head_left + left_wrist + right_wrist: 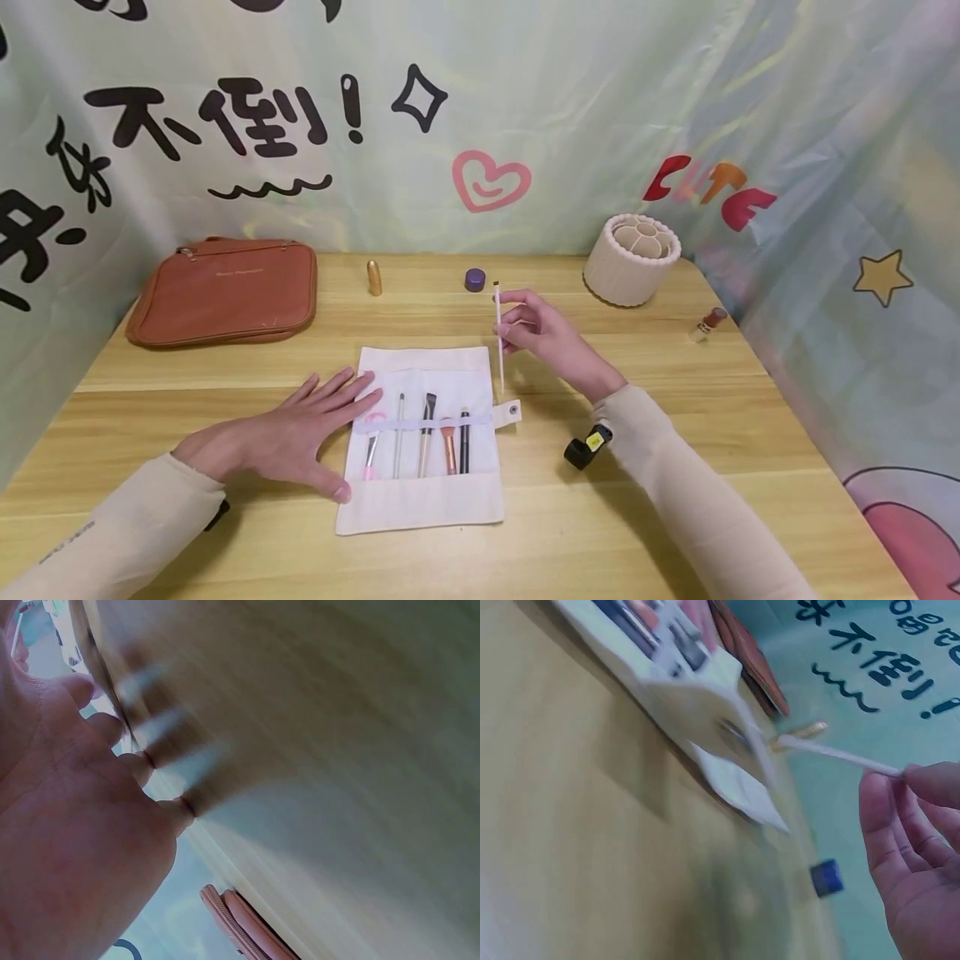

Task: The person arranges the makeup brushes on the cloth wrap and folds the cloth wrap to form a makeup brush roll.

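Near the centre of the head view, the right hand pinches a thin white brush by its shaft, upright, just above the upper right corner of the cream canvas brush roll; judging by this, one brush is out and five remain under the elastic band; the left hand, fingers spread flat, presses the roll's left edge onto the pale wooden table; a ribbed white holder stands at upper right
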Available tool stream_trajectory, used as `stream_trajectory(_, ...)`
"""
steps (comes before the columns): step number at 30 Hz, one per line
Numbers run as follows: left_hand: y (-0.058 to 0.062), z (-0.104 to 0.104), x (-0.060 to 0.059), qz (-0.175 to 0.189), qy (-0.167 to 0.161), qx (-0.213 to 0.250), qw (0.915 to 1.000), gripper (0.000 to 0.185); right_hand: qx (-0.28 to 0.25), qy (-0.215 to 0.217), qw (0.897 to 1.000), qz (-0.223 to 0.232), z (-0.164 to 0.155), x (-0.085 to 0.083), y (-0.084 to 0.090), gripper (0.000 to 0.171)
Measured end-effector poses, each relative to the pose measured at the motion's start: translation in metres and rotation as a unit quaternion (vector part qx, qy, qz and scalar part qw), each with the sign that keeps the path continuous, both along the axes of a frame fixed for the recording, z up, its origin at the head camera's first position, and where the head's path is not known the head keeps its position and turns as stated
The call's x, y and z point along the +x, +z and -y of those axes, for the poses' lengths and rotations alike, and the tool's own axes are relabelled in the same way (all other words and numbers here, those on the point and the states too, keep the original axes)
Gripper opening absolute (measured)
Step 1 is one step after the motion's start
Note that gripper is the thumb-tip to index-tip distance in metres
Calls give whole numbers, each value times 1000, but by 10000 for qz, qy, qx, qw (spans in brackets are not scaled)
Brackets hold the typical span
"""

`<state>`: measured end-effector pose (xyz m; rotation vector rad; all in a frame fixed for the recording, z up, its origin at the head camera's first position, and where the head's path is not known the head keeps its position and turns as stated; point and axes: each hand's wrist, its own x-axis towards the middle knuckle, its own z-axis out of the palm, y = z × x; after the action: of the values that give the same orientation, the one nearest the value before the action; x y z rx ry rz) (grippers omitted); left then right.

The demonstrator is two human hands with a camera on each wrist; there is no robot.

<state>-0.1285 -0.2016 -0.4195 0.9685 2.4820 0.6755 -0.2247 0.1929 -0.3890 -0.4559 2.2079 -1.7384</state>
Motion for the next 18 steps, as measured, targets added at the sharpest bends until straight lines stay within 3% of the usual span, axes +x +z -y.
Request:
stream_trajectory(4, 0, 0, 0, -4, -2, -14, 10000, 124, -143, 153, 9997, 120, 5, 4, -9, 69)
stream_trajectory(8, 0, 0, 0, 29, 33, 2, 10000, 123, 37, 385, 9991, 155, 7, 6, -17, 79)
stream_trajectory(18, 0, -1, 0, -23, 45, 39, 10000, 125, 512, 743, 9953, 338, 8, 11, -27, 69)
